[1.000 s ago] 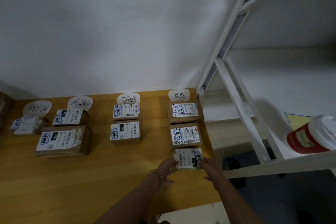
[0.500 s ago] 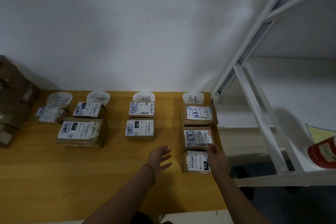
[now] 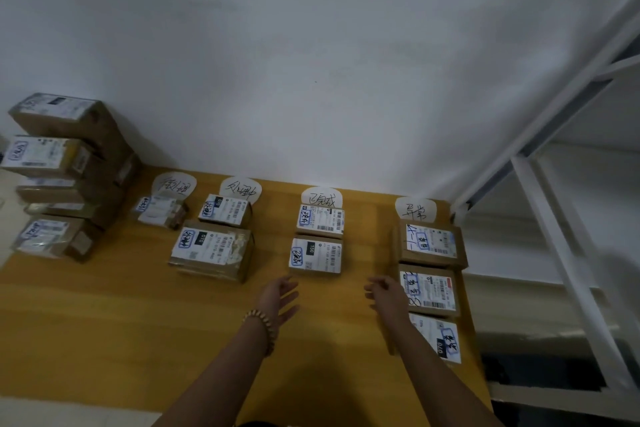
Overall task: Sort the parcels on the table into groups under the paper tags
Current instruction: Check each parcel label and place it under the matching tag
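Sorted parcels lie in four columns under the paper tags [image 3: 322, 197] on the wooden table [image 3: 104, 322]; an unsorted stack [image 3: 65, 177] stands at the left edge. At lower centre, the left hand [image 3: 278, 296] and right hand [image 3: 386, 293] hover with fingers spread loosely, holding nothing, forearms extended.

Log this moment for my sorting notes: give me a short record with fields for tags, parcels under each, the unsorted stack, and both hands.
tags: four paper tags along the wall
far-left tag: one parcel
second tag: two parcels
third tag: two parcels
far-right tag: three parcels in a column
unsorted stack: at the table's left end
left hand: open, empty, above the table
right hand: open, empty, beside the right column
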